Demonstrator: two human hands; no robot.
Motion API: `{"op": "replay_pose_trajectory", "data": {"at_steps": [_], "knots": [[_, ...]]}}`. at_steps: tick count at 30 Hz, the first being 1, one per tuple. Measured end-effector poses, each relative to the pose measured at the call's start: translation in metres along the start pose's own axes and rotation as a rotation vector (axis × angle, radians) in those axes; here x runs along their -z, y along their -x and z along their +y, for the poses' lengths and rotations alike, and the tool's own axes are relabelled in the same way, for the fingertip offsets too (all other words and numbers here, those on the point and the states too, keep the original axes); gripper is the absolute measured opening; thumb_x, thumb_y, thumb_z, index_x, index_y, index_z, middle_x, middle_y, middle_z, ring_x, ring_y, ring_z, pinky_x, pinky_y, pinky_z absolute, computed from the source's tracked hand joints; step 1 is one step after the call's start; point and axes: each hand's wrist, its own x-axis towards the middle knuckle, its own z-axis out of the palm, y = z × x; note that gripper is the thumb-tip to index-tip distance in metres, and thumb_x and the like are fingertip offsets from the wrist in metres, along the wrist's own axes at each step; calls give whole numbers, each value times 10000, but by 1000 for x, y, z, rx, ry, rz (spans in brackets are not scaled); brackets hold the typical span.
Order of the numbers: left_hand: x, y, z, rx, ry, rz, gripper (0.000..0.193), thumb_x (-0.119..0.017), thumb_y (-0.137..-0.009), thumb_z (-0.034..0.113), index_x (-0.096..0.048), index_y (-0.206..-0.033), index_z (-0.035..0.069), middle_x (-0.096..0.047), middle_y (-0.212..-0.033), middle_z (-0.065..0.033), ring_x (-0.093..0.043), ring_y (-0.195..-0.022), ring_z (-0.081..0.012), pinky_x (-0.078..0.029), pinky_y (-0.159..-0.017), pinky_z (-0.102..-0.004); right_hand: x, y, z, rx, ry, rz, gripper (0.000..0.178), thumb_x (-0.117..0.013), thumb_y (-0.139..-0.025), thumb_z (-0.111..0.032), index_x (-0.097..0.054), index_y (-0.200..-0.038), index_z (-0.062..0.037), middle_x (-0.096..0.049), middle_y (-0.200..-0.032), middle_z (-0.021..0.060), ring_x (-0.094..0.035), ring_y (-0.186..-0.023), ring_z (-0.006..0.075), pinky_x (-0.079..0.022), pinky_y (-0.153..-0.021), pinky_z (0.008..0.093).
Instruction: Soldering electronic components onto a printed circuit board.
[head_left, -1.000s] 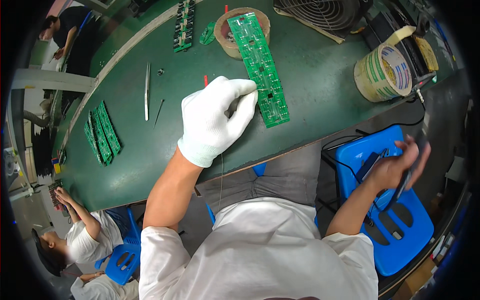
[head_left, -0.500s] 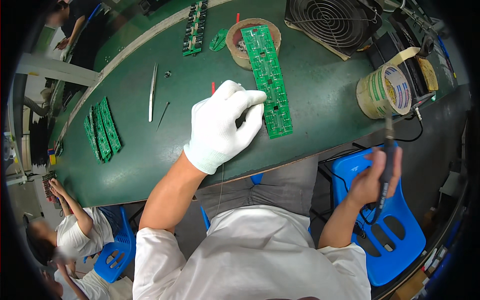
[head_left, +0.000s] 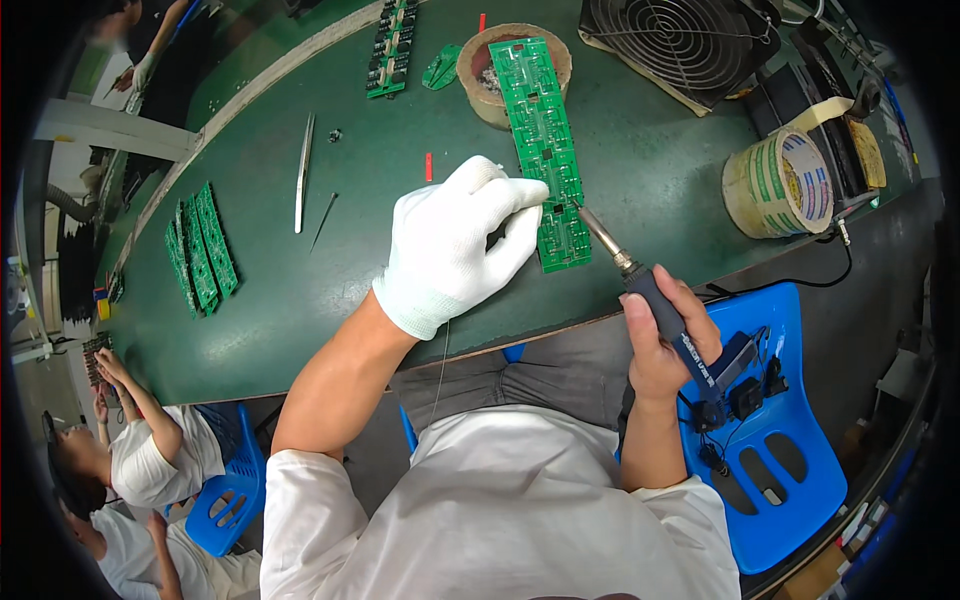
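A long green circuit board (head_left: 538,125) lies with its far end over the rim of a round clay-coloured pot (head_left: 475,98). My left hand (head_left: 455,240), in a white glove, is closed in a pinch at the board's left edge. Thin solder wire (head_left: 441,375) trails from below the glove's cuff; its end at the fingertips is hidden. Bare, my right hand (head_left: 668,355) grips a soldering iron (head_left: 655,295) by its dark handle. The iron points up and left, its tip at the board's right edge, near my left fingertips.
Tweezers (head_left: 304,175) and a thin pin-like tool (head_left: 324,220) lie left. Several circuit boards (head_left: 205,250) stand beyond them. A black fan (head_left: 675,45) and tape rolls (head_left: 775,185) sit right, near a blue chair (head_left: 770,430). Other people work at left.
My right hand has brought the soldering iron left and inward from above the chair to the board. My left hand keeps its pinch, and the view has shifted slightly.
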Motion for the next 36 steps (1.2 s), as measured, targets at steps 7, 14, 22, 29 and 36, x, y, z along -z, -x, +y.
{"op": "replay_pose_trajectory", "data": {"at_steps": [7,14,22,29,36], "knots": [[-3,0,-2,-22,4,20,183,-724,-733,-18,-728,-905,42,-576,-755,-33,-475,-535,-134,-399,-502,-254,2,-2,-1,-8,61,-39,331,-782,-718,27,-690,-1036,38,-716,-820,152,-612,-639,193,-505,-622,270],[-2,-1,-1,-11,-14,18,182,-727,-731,-18,-724,-902,43,-576,-748,-33,-473,-534,-135,-393,-497,-257,3,-1,-1,-3,89,-38,330,-784,-716,21,-692,-1032,38,-717,-824,153,-615,-643,192,-507,-622,270],[7,-3,4,182,107,106,204,-727,-747,34,-718,-945,86,-611,-807,-28,-489,-532,-151,-399,-498,-264,32,-10,20,9,-57,575,334,-669,-831,-13,-654,-1163,20,-711,-877,171,-619,-668,171,-513,-625,266],[9,-3,-2,64,58,198,192,-728,-770,-18,-735,-952,44,-606,-809,-43,-467,-569,-110,-378,-501,-242,79,-37,31,193,76,780,359,-571,-937,-66,-576,-1286,16,-696,-854,160,-618,-676,160,-510,-661,253],[11,-6,1,117,8,285,225,-734,-767,-22,-740,-982,47,-605,-849,-50,-457,-571,-109,-372,-505,-237,68,-36,35,73,42,736,368,-567,-933,-26,-569,-1296,34,-703,-861,162,-621,-675,159,-510,-634,239]]}}
